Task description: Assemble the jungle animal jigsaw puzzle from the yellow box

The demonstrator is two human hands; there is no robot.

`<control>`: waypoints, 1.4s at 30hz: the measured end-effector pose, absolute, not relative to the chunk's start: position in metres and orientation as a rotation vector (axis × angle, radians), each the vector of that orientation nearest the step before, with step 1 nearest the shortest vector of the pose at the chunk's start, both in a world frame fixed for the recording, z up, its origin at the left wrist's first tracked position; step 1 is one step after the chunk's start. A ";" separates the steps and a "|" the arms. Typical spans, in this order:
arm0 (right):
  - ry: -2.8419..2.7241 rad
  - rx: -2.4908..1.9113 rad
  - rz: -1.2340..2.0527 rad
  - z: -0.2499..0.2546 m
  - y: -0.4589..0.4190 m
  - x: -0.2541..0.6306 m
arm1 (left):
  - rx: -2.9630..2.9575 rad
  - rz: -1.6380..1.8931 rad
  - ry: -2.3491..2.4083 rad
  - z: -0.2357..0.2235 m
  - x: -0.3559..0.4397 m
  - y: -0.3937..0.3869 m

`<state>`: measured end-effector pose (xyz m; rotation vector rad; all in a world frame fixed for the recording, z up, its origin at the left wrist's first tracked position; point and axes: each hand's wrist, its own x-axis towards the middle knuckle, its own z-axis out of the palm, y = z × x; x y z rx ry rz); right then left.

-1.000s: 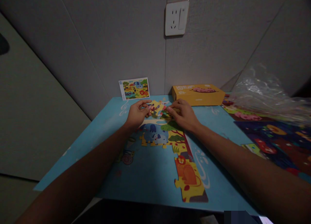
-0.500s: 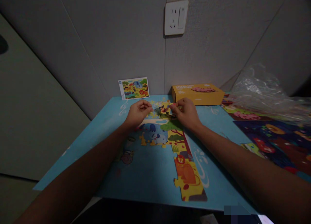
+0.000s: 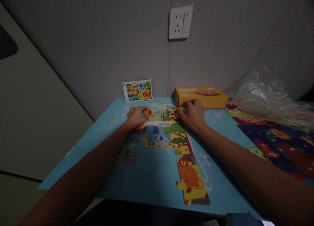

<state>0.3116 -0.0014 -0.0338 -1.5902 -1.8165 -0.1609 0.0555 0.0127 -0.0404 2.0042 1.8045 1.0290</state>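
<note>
At the far part of the table, my left hand [image 3: 136, 116] has its thumb and fingers closed around a puzzle piece [image 3: 148, 112] with a red and yellow print. To its right, my right hand [image 3: 194, 114] pinches a puzzle piece at the edge of a small cluster of yellow and green pieces [image 3: 171, 113]; its fingers partly cover that piece. Nearer me lies a joined puzzle strip [image 3: 157, 136] with blue elephants and a tree. From its right end a column of joined pieces with an orange lion [image 3: 191, 177] runs toward the table's front edge.
A picture card [image 3: 138, 90] leans on the wall at the back. A yellow puzzle box [image 3: 201, 97] stands behind my right hand. Crumpled clear plastic [image 3: 272, 98] and a dark printed sheet [image 3: 282, 150] lie on the right. The blue table [image 3: 147, 180] has printed drawings.
My left hand has shifted left and down onto the red and yellow piece. My right hand has moved slightly right, and the piece near its fingers now sits lower, by the cluster.
</note>
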 end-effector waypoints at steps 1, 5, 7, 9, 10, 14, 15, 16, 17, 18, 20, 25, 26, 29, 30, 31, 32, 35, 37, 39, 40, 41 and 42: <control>-1.831 -1.548 -0.158 -0.033 -0.002 0.311 | 2.008 1.046 1.796 -0.041 0.055 0.014; -1.937 -1.409 -0.153 -0.030 -0.007 0.306 | 1.939 1.276 1.699 -0.036 0.054 0.017; -2.028 -1.356 -0.142 -0.028 -0.010 0.302 | 1.796 1.460 1.559 -0.031 0.058 0.015; -2.125 -1.284 -0.090 -0.026 -0.013 0.298 | 1.636 1.566 1.355 -0.026 0.067 0.009; -2.170 -1.236 -0.048 -0.024 -0.015 0.295 | 1.592 1.564 1.248 -0.024 0.072 0.005; -2.190 -1.138 0.116 -0.021 -0.022 0.290 | 1.551 1.356 0.972 -0.025 0.091 -0.011; -2.162 -1.147 0.138 -0.021 -0.022 0.289 | 1.559 1.309 0.959 -0.026 0.094 -0.013; -2.137 -1.158 0.159 -0.021 -0.023 0.290 | 1.574 1.275 0.960 -0.027 0.095 -0.015; -2.120 -1.163 0.179 -0.022 -0.023 0.290 | 1.602 1.245 0.969 -0.027 0.096 -0.016; -2.117 -1.162 0.198 -0.022 -0.022 0.291 | 1.641 1.219 0.979 -0.026 0.095 -0.017; -2.124 -1.159 0.237 -0.023 -0.022 0.293 | 1.720 1.169 0.983 -0.024 0.093 -0.019; -2.153 -1.151 0.287 -0.022 -0.022 0.293 | 1.870 1.048 0.921 -0.017 0.090 -0.026; -2.158 -1.152 0.301 -0.022 -0.022 0.293 | 1.894 1.028 0.920 -0.017 0.090 -0.027; -2.128 -1.133 0.483 -0.022 -0.022 0.294 | 1.902 0.963 0.903 -0.018 0.088 -0.027; -2.109 -1.104 0.607 -0.022 -0.022 0.295 | 1.890 0.931 0.885 -0.019 0.087 -0.027; -2.095 -1.067 0.747 -0.022 -0.023 0.297 | 1.885 0.888 0.858 -0.020 0.086 -0.027; -2.096 -1.030 0.886 -0.021 -0.023 0.298 | 1.890 0.837 0.826 -0.021 0.085 -0.027; -2.196 -0.953 1.179 -0.016 -0.028 0.303 | 1.964 0.677 0.726 -0.020 0.084 -0.031; -2.292 -0.908 1.269 -0.012 -0.032 0.304 | 1.992 0.556 0.670 -0.017 0.085 -0.034; -2.381 -0.859 1.336 -0.010 -0.036 0.304 | 1.987 0.426 0.625 -0.014 0.086 -0.037; -2.427 -0.844 1.354 -0.010 -0.038 0.303 | 1.980 0.370 0.604 -0.014 0.086 -0.037; -2.472 -0.838 1.359 -0.009 -0.040 0.303 | 1.975 0.331 0.587 -0.013 0.086 -0.037; -2.513 -0.837 1.353 -0.009 -0.041 0.302 | 1.973 0.309 0.573 -0.013 0.086 -0.037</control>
